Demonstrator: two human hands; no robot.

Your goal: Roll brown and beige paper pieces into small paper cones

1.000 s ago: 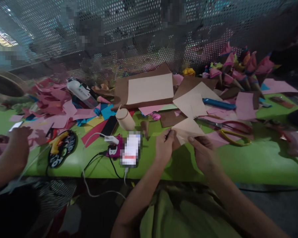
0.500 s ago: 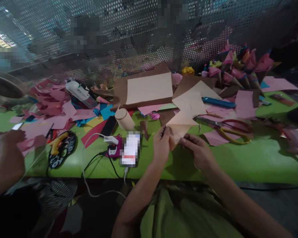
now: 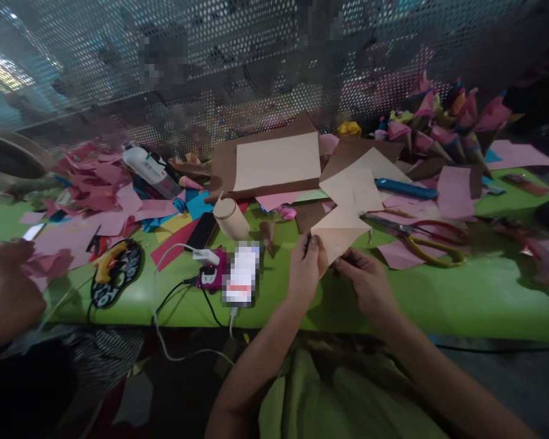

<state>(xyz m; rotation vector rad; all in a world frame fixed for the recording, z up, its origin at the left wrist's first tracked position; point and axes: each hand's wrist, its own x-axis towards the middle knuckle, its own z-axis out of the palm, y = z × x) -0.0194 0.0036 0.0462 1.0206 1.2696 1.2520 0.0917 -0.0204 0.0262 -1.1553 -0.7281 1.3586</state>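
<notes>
Both my hands hold one folded piece of tan paper (image 3: pixel 341 231) just above the green table (image 3: pixel 462 292). My left hand (image 3: pixel 304 268) pinches its lower left edge with closed fingers. My right hand (image 3: pixel 368 283) grips the bottom corner from below, fingers curled around it. The paper rises up and to the right between them, towards a pair of scissors (image 3: pixel 416 235) with red and yellow handles lying on the table to the right.
A phone (image 3: pixel 241 274) on a charging cable lies left of my hands, beside a paper roll (image 3: pixel 230 218). Brown and tan sheets (image 3: pixel 274 161), pink scraps (image 3: pixel 96 195), a glue gun (image 3: pixel 112 262) and paper cones (image 3: pixel 439 131) cover the table. Another person's hand (image 3: pixel 7 280) works at the far left.
My right hand has slid left along the paper towards my left hand, folding the sheet narrower. The other person's hand at the left has drawn back a little.
</notes>
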